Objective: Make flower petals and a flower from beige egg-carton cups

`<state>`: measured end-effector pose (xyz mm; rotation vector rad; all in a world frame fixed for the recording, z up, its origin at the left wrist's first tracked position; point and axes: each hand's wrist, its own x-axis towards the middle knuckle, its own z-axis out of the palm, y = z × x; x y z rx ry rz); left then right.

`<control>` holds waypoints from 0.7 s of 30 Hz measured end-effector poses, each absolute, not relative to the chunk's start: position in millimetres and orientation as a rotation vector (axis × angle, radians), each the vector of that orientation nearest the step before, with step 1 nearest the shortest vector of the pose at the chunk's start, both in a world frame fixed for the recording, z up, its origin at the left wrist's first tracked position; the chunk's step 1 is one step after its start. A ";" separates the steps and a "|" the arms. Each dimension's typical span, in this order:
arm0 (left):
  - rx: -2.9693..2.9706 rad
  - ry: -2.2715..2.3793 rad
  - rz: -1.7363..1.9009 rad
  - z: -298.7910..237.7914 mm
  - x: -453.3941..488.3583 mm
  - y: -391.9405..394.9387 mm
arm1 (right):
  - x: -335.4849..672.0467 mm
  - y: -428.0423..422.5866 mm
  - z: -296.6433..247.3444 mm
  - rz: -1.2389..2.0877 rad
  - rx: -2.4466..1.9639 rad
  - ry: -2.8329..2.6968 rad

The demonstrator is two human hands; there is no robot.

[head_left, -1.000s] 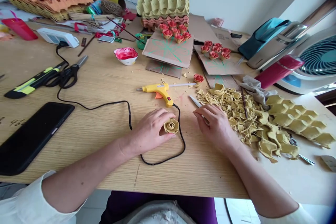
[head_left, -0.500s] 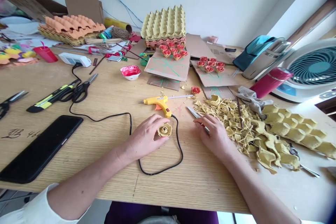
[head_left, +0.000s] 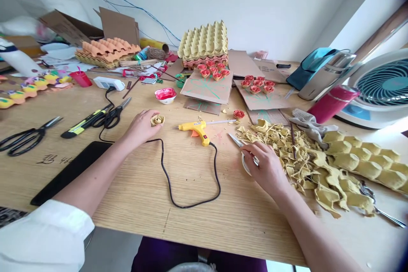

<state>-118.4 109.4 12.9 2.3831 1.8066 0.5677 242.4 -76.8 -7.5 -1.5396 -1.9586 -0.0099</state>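
Observation:
My left hand (head_left: 144, 126) pinches a pale yellow egg-carton flower (head_left: 157, 120) between thumb and fingers, left of the yellow glue gun's nozzle. The glue gun (head_left: 196, 129) lies on its side, its black cord looping over the table. My right hand (head_left: 263, 162) is curled over a pair of scissors with a white handle (head_left: 246, 165), lying on the tabletop; the blades (head_left: 235, 139) point to the upper left and part of the handle is hidden under my fingers. Close by my right hand is a heap of yellow egg-carton scraps (head_left: 287, 144).
One red flower (head_left: 239, 114) sits beyond the scraps; more stand on cardboard sheets (head_left: 204, 87). A bowl of red paint (head_left: 165, 95), black scissors (head_left: 116, 114), a utility knife (head_left: 84, 124) and a black phone (head_left: 76, 170) lie to the left. A pink bottle (head_left: 333, 103) and fan stand right.
My left hand has carried the flower left and away from me, from in front of the glue gun. My right hand has shifted slightly, showing more of the scissors' white handle. The view has shifted.

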 end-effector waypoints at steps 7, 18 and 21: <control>2.311 1.802 0.571 0.3 -107.4 138.7 | 243.1 -75.8 -8.1 -0.031 -1.575 -1.961; 2.504 1.205 1.002 32.8 -39.9 55.4 | 271.4 -64.1 -3.9 -0.077 -1.681 -1.741; 2.586 0.781 0.893 30.5 -0.3 9.9 | 282.1 -53.4 3.0 -0.156 -1.793 -1.733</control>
